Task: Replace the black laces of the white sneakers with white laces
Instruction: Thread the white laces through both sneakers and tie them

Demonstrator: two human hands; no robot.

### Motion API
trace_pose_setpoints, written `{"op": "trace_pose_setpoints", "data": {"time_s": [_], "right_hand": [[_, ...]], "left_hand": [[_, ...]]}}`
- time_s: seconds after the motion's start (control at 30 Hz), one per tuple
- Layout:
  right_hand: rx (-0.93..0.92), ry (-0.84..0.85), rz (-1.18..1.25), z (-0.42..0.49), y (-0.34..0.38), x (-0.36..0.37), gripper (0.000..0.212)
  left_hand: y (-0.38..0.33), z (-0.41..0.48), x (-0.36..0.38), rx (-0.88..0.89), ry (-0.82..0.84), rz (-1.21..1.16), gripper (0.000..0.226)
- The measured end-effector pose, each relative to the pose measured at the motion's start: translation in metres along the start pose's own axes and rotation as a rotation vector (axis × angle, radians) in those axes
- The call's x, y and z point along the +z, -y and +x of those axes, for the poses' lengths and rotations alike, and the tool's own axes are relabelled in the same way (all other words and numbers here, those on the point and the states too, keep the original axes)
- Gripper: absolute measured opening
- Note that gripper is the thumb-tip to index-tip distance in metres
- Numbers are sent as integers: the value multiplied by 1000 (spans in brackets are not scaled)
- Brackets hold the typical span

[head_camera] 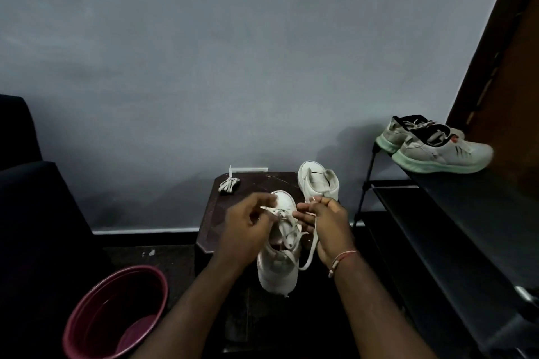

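Observation:
A white sneaker (278, 268) stands on a small dark table (214, 213), toe pointing away from me, with a white lace (287, 230) threaded through its eyelets. My left hand (246, 230) pinches one end of that lace at the left of the shoe. My right hand (326, 221) grips the other end, which loops down past the shoe's right side. The second white sneaker (319, 182) stands behind, with no lace visible in it. A bundled white lace (229, 185) lies at the table's far left corner.
A maroon plastic bin (116, 315) sits on the floor at lower left. A black shoe rack (455, 213) at right carries a pair of grey running shoes (437, 146) with mint soles. A dark chair (32, 198) fills the left side. A grey wall is behind.

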State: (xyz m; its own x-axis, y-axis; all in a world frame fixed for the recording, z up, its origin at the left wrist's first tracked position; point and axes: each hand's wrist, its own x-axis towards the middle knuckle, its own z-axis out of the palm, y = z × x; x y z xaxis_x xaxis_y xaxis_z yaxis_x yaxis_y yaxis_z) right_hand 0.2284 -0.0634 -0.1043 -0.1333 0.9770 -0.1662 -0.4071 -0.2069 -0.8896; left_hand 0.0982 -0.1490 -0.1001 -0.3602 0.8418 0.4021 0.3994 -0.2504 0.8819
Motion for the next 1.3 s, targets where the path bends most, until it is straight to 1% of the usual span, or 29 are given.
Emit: {"op": "trace_pose_setpoints", "data": {"time_s": [0.03,0.07,0.1,0.13,0.17,0.2,0.27,0.33,0.43,0.5,0.6,0.67,0.73,0.83,0.93,1.03,1.07,1.13,1.2,1.3], "right_hand": [[-14,0,-5,0,2,2,13],[-35,1,-30,0,2,5,12],[-63,5,-77,-1,1,8,11],[-103,10,-147,0,1,12,10],[-149,14,-240,2,-2,14,11],[-198,26,-351,2,-5,16,11],[-283,83,-563,2,-14,18,12],[-340,84,-779,1,-25,17,9],[-405,19,-984,-2,-31,18,8],[-459,42,-1103,-5,-29,22,2],[-543,26,-1247,-8,-29,24,8],[-570,-30,-1334,-5,-30,26,11],[-546,-45,-1402,-1,-32,29,16],[-431,-40,-1344,4,-33,31,19],[-371,-48,-1258,6,-33,29,19],[-322,-61,-1187,8,-31,28,16],[-308,-55,-1177,8,-30,28,15],[-292,-36,-1169,8,-30,26,13],[-293,-7,-1185,8,-31,27,14],[-304,31,-1276,10,-33,32,17]], "left_hand": [[11,7,-2,-55,-38,106,27],[18,11,-3,-104,13,232,25],[24,12,0,-157,107,345,26],[28,12,4,-191,174,419,24],[29,12,8,-190,187,458,19],[27,12,12,-170,161,498,18],[26,18,15,-138,57,607,28],[31,23,16,-170,-10,649,33],[40,24,15,-277,-17,574,31],[44,24,14,-324,12,464,36],[48,24,12,-361,-9,275,40],[52,21,14,-366,-44,179,34],[57,20,15,-396,-71,88,29],[60,18,16,-463,-102,-79,29],[58,15,16,-512,-136,-201,34],[60,11,17,-514,-156,-293,24],[59,10,17,-523,-156,-326,24],[60,8,17,-549,-137,-396,26],[58,6,15,-552,-89,-438,28],[59,6,12,-522,-11,-469,32]]}}
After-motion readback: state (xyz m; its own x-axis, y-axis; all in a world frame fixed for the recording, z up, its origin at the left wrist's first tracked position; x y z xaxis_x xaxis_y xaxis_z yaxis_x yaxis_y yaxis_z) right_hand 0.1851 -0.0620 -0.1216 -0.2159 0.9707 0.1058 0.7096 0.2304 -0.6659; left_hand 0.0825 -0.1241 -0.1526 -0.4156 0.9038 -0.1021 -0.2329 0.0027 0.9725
